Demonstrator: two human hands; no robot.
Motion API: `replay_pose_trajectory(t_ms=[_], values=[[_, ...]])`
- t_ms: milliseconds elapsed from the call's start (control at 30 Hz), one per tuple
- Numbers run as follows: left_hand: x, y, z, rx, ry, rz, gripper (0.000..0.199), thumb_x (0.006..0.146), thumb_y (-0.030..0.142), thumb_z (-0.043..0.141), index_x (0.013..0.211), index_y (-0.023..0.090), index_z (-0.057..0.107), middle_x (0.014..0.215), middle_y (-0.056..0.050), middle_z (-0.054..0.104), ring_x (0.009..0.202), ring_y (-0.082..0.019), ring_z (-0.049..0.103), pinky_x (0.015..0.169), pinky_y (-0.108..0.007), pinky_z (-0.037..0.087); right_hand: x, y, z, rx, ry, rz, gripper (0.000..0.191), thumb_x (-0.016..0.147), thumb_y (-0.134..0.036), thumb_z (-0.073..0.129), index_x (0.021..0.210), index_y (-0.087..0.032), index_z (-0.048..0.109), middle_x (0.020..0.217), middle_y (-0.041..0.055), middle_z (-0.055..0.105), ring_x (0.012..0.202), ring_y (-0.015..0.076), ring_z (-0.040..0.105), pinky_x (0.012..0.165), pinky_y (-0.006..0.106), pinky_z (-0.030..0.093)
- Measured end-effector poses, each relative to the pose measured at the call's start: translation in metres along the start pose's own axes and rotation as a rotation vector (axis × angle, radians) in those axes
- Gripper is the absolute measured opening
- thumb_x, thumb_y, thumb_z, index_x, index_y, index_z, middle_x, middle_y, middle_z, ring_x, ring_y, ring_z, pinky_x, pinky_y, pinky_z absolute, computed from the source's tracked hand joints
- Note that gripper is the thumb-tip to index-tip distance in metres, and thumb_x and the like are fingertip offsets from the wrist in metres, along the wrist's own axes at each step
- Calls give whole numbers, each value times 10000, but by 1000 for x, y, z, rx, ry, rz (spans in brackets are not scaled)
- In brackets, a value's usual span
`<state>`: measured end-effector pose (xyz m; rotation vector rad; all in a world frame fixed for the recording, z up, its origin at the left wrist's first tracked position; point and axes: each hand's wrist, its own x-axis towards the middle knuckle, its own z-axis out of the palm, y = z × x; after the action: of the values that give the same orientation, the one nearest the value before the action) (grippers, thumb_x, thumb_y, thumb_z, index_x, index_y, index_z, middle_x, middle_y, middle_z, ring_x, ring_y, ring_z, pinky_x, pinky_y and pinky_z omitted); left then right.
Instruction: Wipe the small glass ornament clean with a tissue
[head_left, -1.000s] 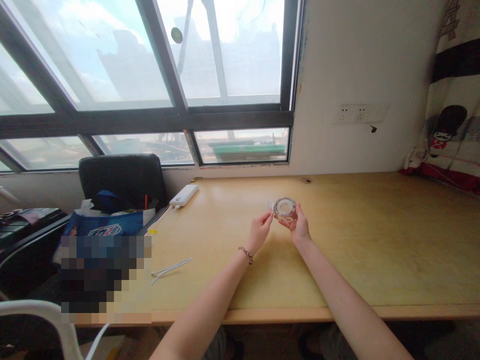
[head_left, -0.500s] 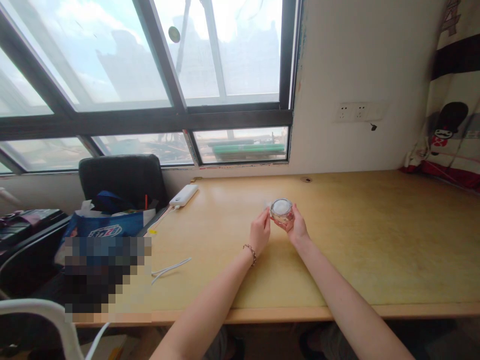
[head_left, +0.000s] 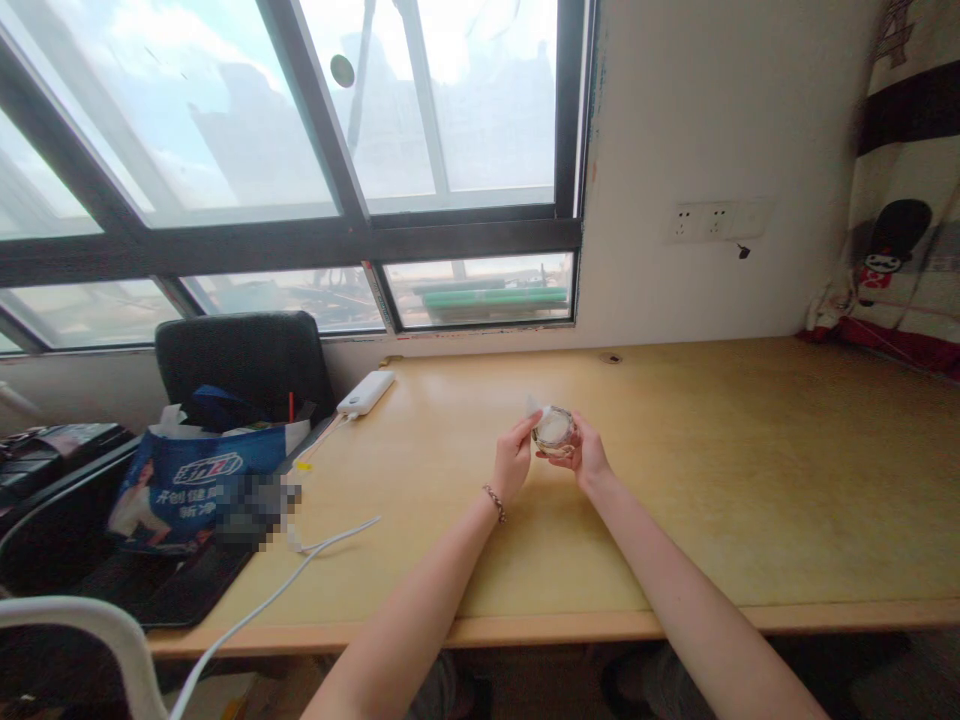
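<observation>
A small round container with a whitish top and a shiny, patterned side is held above the wooden table. My right hand wraps its fingers round the right side and underside of it. On its left, my left hand, with a bracelet at the wrist, is closed in a pinch at the container's edge. A small whitish, translucent piece sticks up at the left fingertips. Whether it is joined to the container is too small to tell.
A white power bank with a cable lies at the table's back left. Another white cable crosses the left front edge. A blue bag rests on a black chair at the left.
The container has moved slightly left and tilted between my hands. My left fingers have come up against its left edge, and the translucent piece stands out more.
</observation>
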<state>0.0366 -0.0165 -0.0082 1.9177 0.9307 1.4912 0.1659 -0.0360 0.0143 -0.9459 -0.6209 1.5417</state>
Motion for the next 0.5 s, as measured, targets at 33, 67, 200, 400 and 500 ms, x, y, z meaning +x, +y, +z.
replay_pose_trajectory(t_ms=[33,67,200,400,500], values=[[0,1,0,-2,-7,7,340,806,137,377,1087,182,563,1108,-56,575,996,-158,532,881,-308,410,1,-1,-1,5,8,2,381,755,-467,425,829,-137,601,669,70,656,467,167,608,363,225,434],[0,2,0,-2,-12,13,336,808,141,377,1080,184,568,1102,-56,578,994,-159,534,878,-309,412,1,-1,-1,10,18,3,384,755,-467,424,842,-137,600,687,73,660,469,166,609,363,223,435],[-1,3,2,9,-27,27,328,806,138,384,1066,191,578,1082,-56,589,981,-162,543,866,-314,424,4,-3,-4,22,61,-16,394,748,-474,435,864,-133,592,716,80,665,484,170,616,375,222,442],[-2,2,3,55,-77,46,356,810,112,363,1095,205,554,1128,-47,563,1031,-161,518,898,-322,409,7,-3,-7,68,126,-59,366,748,-465,445,869,-144,574,732,63,665,499,179,623,388,234,456],[-3,3,4,89,-103,69,377,811,103,348,1122,212,531,1150,-44,547,1050,-158,507,901,-321,411,8,-3,-8,90,142,-74,346,751,-457,448,876,-157,566,727,50,666,499,175,622,390,236,458]])
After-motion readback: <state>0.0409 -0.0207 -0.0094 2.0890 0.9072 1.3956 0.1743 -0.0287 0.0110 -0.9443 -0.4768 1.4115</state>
